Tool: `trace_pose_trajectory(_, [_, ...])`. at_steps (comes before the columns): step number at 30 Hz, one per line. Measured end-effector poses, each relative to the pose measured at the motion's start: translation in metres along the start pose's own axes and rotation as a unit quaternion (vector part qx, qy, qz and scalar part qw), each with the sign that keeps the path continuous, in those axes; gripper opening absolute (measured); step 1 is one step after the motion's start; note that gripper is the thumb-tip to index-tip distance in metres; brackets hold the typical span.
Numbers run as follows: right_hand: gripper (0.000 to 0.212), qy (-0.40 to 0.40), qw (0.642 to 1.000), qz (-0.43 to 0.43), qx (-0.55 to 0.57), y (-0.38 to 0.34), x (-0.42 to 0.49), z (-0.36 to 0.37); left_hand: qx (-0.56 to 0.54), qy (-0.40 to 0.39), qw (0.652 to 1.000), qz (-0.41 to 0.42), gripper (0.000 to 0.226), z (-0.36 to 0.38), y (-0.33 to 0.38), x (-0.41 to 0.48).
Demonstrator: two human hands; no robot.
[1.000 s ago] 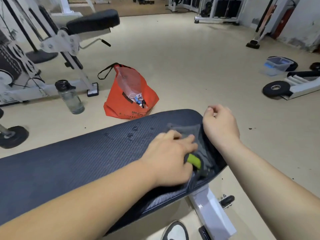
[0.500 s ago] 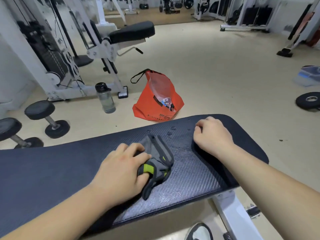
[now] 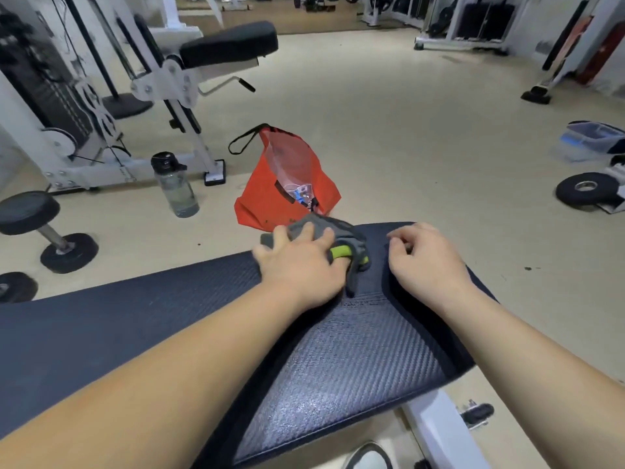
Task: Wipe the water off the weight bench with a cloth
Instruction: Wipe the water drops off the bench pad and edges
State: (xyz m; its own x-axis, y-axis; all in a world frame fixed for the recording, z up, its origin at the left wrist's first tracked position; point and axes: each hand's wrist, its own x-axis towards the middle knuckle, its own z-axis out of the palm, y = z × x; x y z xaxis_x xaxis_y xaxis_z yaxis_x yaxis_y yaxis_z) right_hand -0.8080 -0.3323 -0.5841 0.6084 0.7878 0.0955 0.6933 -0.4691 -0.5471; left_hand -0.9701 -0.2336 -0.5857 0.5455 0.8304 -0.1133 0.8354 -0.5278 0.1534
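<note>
The dark textured weight bench (image 3: 338, 367) runs across the lower view, and its near part shines with a wet film. My left hand (image 3: 301, 269) presses a grey cloth (image 3: 341, 231) with a green tab flat against the bench's far edge, fingers spread over it. The cloth bunches and partly hangs past that edge. My right hand (image 3: 426, 258) rests on the bench to the right of the cloth, fingers curled in, holding nothing.
An orange bag (image 3: 287, 184) sits on the floor just beyond the bench, with a water bottle (image 3: 174, 187) to its left. A white cable machine (image 3: 101, 106) and dumbbells (image 3: 44, 231) stand at the left. Weight plates (image 3: 583, 192) and a plastic box (image 3: 592, 138) lie at the right.
My left hand has slid the cloth away from me to the bench's far edge, over the spot where droplets stood. The right hand stayed resting on the bench.
</note>
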Motion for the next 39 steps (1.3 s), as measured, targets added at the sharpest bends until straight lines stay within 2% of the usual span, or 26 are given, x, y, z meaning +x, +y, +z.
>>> trace_pose_trajectory(3, [0.032,0.053,0.998,0.024,0.029,0.011,0.003,-0.007,0.027,-0.014,0.998,0.059,0.063,0.01,0.054,0.017])
trace_pose_trajectory(5, [0.034,0.062,0.997,0.035,0.021,0.015,0.003,-0.008,0.038,-0.011,0.995,0.093,0.062,0.012,0.065,0.017])
trace_pose_trajectory(9, [0.033,0.048,0.998,0.023,0.019,0.007,0.0,-0.004,0.037,0.054,0.977,0.202,0.054,0.018,0.045,-0.023])
trace_pose_trajectory(11, [0.031,0.03,0.999,0.001,0.019,-0.002,-0.003,-0.002,0.047,0.063,0.972,0.22,0.057,0.02,0.019,-0.046])
trace_pose_trajectory(15, [0.03,-0.013,1.0,-0.016,-0.008,-0.01,-0.016,-0.002,0.019,0.049,0.99,0.133,0.059,0.005,-0.049,-0.057])
trace_pose_trajectory(18, [0.03,-0.033,0.999,-0.011,-0.024,-0.006,-0.024,-0.005,0.013,0.05,0.999,0.002,0.055,-0.01,-0.088,-0.059])
trace_pose_trajectory(21, [0.032,-0.018,0.999,0.008,-0.027,0.002,-0.024,-0.01,-0.009,0.083,0.99,-0.111,0.052,-0.007,-0.085,-0.084])
trace_pose_trajectory(22, [0.033,-0.009,0.999,0.016,-0.031,0.004,-0.023,-0.011,-0.003,0.093,0.989,-0.113,0.053,-0.001,-0.074,-0.099])
trace_pose_trajectory(25, [0.036,0.008,0.998,0.037,-0.048,0.012,-0.019,-0.013,0.011,0.093,0.995,-0.032,0.058,0.016,-0.038,-0.137])
trace_pose_trajectory(28, [0.036,0.006,0.998,0.052,-0.043,0.019,-0.017,-0.015,0.005,0.068,0.997,0.023,0.059,0.014,-0.02,-0.117])
trace_pose_trajectory(32, [0.037,0.021,0.997,0.072,-0.028,0.029,-0.015,-0.023,-0.011,0.052,0.998,0.017,0.053,0.008,0.001,-0.053])
trace_pose_trajectory(36, [0.04,0.022,0.995,0.092,-0.02,0.041,-0.012,-0.031,-0.04,0.039,0.998,-0.013,0.051,0.014,0.059,-0.007])
trace_pose_trajectory(39, [0.038,0.036,0.994,0.105,-0.019,0.048,-0.01,-0.038,-0.042,0.04,0.997,0.04,0.046,0.021,0.109,-0.001])
